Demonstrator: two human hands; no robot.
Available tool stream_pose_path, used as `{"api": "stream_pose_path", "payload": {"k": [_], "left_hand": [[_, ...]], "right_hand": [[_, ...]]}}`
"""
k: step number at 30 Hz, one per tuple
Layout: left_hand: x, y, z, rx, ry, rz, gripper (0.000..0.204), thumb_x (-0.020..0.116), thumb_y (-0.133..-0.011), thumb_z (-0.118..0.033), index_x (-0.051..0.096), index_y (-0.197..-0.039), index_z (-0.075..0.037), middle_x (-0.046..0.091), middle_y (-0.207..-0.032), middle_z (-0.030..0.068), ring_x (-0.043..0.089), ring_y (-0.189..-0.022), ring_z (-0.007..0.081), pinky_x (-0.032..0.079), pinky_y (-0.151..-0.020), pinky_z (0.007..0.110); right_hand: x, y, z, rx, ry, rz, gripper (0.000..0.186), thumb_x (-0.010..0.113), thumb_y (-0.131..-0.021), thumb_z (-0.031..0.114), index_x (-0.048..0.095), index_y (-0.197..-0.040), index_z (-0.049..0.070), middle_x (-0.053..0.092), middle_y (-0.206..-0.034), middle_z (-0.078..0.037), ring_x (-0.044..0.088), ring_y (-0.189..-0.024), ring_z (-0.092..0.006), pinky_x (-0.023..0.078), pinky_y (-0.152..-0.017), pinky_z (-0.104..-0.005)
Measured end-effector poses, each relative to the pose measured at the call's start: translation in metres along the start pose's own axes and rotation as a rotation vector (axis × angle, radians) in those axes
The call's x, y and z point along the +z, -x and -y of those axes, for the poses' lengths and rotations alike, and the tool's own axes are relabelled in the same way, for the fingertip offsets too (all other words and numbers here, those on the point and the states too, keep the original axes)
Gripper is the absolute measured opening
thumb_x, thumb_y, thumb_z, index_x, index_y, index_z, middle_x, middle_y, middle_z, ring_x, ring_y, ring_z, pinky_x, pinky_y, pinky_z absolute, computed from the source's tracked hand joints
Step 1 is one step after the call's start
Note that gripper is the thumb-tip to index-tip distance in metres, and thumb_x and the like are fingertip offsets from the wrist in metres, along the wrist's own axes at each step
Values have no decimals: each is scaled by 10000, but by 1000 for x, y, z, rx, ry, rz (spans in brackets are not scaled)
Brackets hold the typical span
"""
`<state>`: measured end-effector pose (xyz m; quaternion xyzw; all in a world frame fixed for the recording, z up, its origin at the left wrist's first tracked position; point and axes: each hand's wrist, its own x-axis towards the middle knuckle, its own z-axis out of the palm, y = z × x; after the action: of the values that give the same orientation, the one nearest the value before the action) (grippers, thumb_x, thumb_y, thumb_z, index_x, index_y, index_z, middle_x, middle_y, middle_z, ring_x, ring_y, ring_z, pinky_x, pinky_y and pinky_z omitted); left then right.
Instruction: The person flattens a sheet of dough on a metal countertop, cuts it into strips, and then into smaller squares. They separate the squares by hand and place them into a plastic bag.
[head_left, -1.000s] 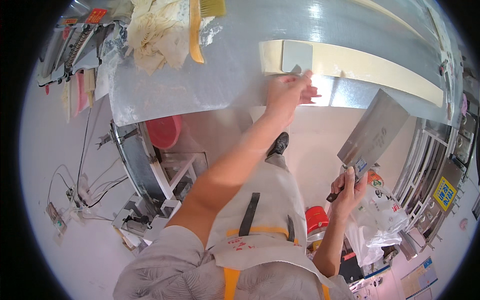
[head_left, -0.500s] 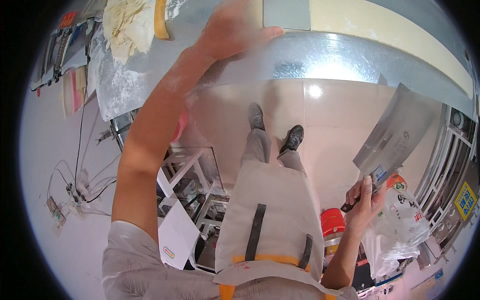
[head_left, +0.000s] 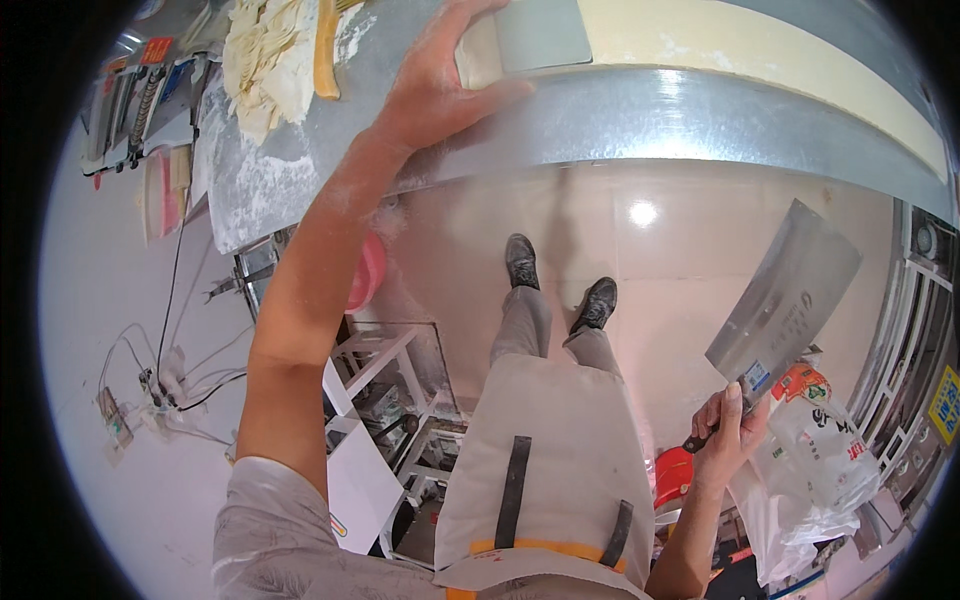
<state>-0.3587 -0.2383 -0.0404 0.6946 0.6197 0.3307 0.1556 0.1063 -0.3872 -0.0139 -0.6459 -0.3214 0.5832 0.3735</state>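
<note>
At the table's near edge my left hand (head_left: 445, 85) curves around the left end of a long, pale dough sheet (head_left: 740, 45). Its thumb is stretched out along the near side, apart from the fingers, whose tips are partly cut off by the frame. A flat grey rectangular plate (head_left: 546, 35) lies on the dough just right of that hand. Low at the right, away from the table, my right hand (head_left: 730, 430) is closed around the dark handle of a cleaver (head_left: 785, 295). The broad blade points up and away over the floor.
A metal-topped table (head_left: 650, 115) spans the far side, floured at its left. On it lie a heap of cut dough strips (head_left: 268, 75) and a yellowish bar (head_left: 325, 50). White plastic bags (head_left: 810, 460) hang near my right hand. A pink basin (head_left: 367, 272) sits below the table.
The grey plate has shifted left on the dough, and my left hand has moved left with it. My right hand still holds the cleaver, with little movement. The whole view has shifted slightly.
</note>
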Motion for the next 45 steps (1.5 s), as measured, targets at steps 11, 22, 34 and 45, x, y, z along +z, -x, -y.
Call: {"api": "stream_pose_path", "payload": {"k": [11, 22, 34, 45], "left_hand": [[1, 2, -2, -16, -23, 16, 908, 900, -792, -363, 482, -1540, -63, 505, -1559, 215, 467, -1477, 367, 367, -1226, 435], [11, 1, 2, 13, -58, -40, 748, 874, -843, -256, 547, -1497, -99, 509, -1573, 206, 484, -1463, 380, 394, -1211, 459], [17, -5, 1, 235, -98, -173, 586, 925, -796, -215, 727, -1348, -201, 622, -1458, 89, 619, -1268, 322, 524, -1040, 411], [12, -7, -2, 248, -249, -177, 475, 871, -855, -203, 757, -1316, -198, 632, -1435, 74, 580, -1297, 318, 479, -1080, 425]], "right_hand": [[0, 10, -13, 45, -16, 17, 177, 602, -1084, 116, 533, -1233, 53, 461, -683, 19, 420, -528, -64, 352, -454, -240], [25, 14, -12, 45, 12, 88, 203, 614, -1074, 120, 504, -1225, 43, 461, -684, 8, 432, -515, -76, 368, -442, -247], [42, 16, -6, 36, 65, 86, 128, 581, -1103, 148, 522, -1183, 68, 440, -661, 10, 392, -491, -73, 346, -443, -243], [46, 24, 4, -22, 82, 113, 157, 557, -1124, 192, 529, -1171, 45, 476, -666, -8, 438, -490, -92, 374, -448, -252]]}}
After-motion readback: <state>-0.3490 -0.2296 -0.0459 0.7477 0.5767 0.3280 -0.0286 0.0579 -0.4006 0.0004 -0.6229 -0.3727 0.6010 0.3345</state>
